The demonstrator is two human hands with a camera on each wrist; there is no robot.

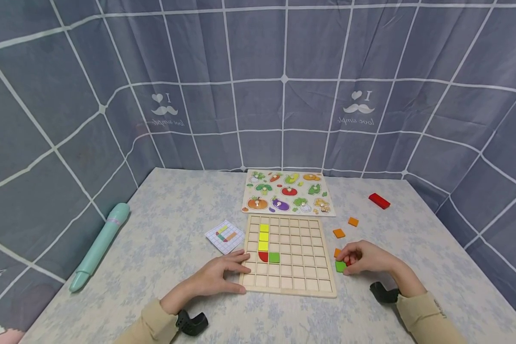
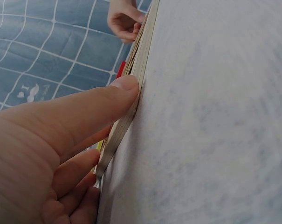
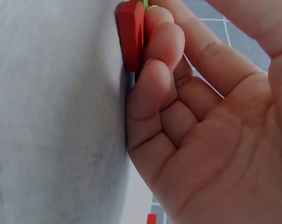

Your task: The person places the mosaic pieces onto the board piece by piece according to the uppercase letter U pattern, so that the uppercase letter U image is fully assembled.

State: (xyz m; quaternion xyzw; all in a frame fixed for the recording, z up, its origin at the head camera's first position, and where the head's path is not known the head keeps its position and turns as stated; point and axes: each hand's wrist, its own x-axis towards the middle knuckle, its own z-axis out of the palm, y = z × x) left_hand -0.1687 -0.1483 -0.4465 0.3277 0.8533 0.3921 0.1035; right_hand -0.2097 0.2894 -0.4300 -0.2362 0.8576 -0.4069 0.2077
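fingers of right hand curled, apparently pinching green tile between grid board and right edge of desk; best lifted flat, clear of orange tile. left hand relaxed, gripping nothing, touching grid board: brace lightly.

Vegetable board, white, with coloured vegetables: lies flat, far centre. Long teal cylinder, pale pink band towards its far end: lies aslant, far left. Table cover, pale, blue-patterned: beneath. Curtain, grey-blue, white grid, moustache motifs: far side, left and right.
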